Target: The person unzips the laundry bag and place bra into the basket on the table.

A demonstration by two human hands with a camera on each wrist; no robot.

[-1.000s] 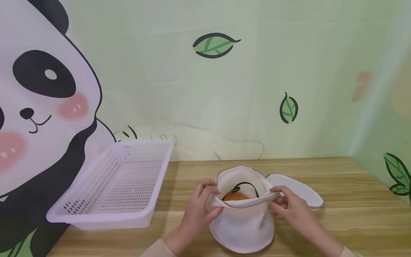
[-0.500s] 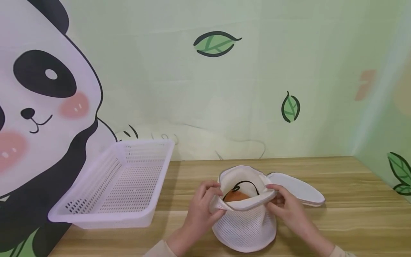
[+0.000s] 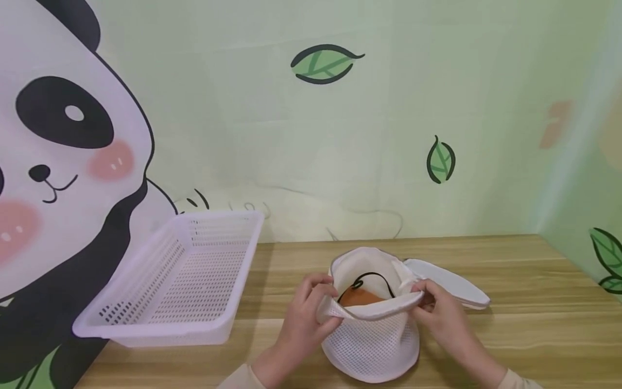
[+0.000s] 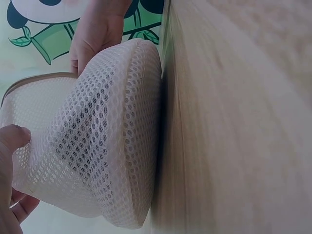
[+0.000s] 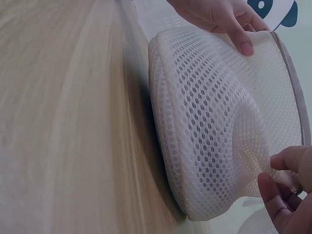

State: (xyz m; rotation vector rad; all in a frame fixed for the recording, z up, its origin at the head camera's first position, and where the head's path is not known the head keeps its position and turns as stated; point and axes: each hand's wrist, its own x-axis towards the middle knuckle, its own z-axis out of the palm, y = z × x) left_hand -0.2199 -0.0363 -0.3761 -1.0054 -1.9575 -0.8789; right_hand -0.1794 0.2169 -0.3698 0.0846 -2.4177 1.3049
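Note:
A white mesh laundry bag [image 3: 371,346] stands upright on the table with its round mouth spread. My left hand [image 3: 311,308] pinches the rim at the left, thumb on the outer mesh. At the right front of the rim, my right hand [image 3: 442,313] pinches the zippered edge between thumb and fingers. Inside the bag lies something orange-brown [image 3: 359,296] with a black cord [image 3: 374,274]; its kind is mostly hidden. The bag's round lid [image 3: 452,283] lies folded back behind the right hand. In the right wrist view the mesh [image 5: 204,117] is creased near the right fingers.
A white perforated plastic basket [image 3: 194,286] sits on the wooden table [image 3: 534,324] to the left of the bag. Behind the table rises a green backdrop [image 3: 243,135] printed with a panda and leaves.
My right hand has shifted its hold along the front right of the rim, first inward to the left, then slightly back right. The left hand keeps its pinch and has barely moved.

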